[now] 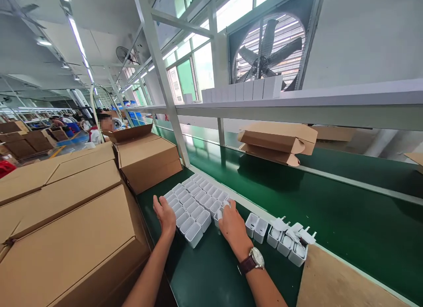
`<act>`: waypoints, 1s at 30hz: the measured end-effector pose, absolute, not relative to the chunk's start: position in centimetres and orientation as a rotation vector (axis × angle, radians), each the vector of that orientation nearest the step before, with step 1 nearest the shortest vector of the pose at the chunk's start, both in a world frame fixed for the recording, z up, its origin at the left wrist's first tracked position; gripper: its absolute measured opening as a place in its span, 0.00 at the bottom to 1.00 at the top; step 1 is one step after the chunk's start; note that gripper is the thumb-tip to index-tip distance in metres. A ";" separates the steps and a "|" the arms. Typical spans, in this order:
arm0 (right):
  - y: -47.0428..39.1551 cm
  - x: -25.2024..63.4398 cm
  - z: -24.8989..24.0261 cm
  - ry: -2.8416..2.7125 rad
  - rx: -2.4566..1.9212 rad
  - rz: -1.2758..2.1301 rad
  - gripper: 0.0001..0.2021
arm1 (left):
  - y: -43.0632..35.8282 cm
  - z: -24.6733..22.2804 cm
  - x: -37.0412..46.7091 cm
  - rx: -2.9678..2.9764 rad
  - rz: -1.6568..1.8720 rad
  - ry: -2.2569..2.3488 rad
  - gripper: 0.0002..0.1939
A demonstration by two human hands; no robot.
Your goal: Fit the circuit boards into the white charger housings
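Note:
Rows of small open white boxes point(193, 205) stand packed together on the green work surface. My left hand point(166, 216) lies along the left side of this block, fingers stretched and touching or close to the outer boxes. At the right side of the block, my right hand point(232, 223) has its fingers closed on a white box point(217, 218), partly hidden by the fingers. To the right of that hand stand two open white boxes point(256, 227). Beyond them, a few white boxes hold white plug adapters point(295, 236) with prongs sticking up.
Large cardboard cartons point(99, 219) line the left side. A green conveyor belt point(330, 192) runs behind a pale rail, with an open cardboard box point(277, 141) on it. Overhead, a shelf point(297, 102) bears white boxes. A brown board point(343, 278) lies at right.

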State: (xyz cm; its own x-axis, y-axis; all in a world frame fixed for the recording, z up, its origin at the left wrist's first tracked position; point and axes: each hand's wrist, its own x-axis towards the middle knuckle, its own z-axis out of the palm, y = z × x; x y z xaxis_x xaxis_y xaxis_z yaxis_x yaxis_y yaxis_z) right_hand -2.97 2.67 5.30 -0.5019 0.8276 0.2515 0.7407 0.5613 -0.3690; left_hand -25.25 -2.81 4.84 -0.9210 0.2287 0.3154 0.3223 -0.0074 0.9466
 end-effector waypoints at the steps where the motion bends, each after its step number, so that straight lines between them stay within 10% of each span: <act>1: 2.7 -2.8 5.5 -2.401 -1.275 0.303 0.13 | -2.9 6.1 -24.8 -0.647 -2.085 -2.146 0.35; 7: 1.9 -2.2 9.1 -2.454 -1.338 0.309 0.10 | 0.9 18.1 -22.3 -1.255 -2.118 -1.913 0.31; 12: -0.4 -2.3 11.8 -2.619 -1.193 0.379 0.12 | 7.0 24.9 -23.9 -1.694 -1.207 -2.292 0.31; 30: -2.9 -6.0 6.3 -2.903 -0.947 0.424 0.13 | 4.8 14.2 -34.9 -2.030 -0.029 -3.251 0.43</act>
